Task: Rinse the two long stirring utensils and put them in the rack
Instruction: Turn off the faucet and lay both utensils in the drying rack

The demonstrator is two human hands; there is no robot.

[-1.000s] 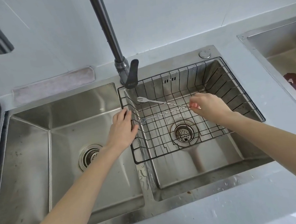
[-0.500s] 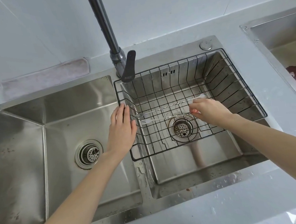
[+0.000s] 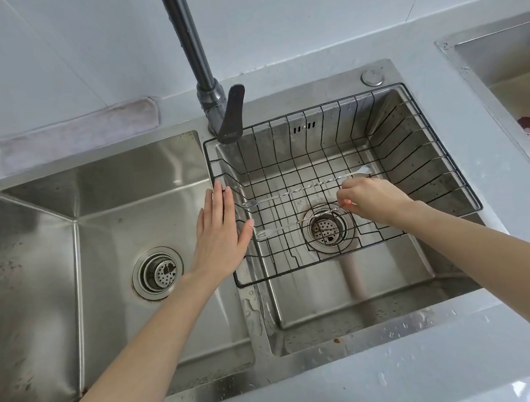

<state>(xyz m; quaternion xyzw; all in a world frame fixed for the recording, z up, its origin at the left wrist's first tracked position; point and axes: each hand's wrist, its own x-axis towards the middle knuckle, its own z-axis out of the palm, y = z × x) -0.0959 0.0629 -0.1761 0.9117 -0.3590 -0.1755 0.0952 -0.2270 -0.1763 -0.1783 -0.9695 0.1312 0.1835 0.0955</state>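
Two long twisted metal stirring utensils lie across the black wire rack (image 3: 441,149) that hangs in the right sink basin. The far stirrer (image 3: 305,188) rests on the rack floor, fork end left, spoon end right. The near stirrer (image 3: 295,223) stretches over the drain, and my right hand (image 3: 371,201) pinches its right end. My left hand (image 3: 220,235) is flat with fingers straight, resting against the rack's left rim, holding nothing.
The grey faucet (image 3: 191,58) with its dark lever rises behind the divider between the two steel basins. The left basin (image 3: 50,256) has a drain strainer. A folded cloth (image 3: 80,132) lies on the back ledge. Another sink (image 3: 512,76) sits at the far right.
My right hand lowered both stirrers into the rack and let go of the far one, which now lies flat. My left hand stayed at the rack's left rim.
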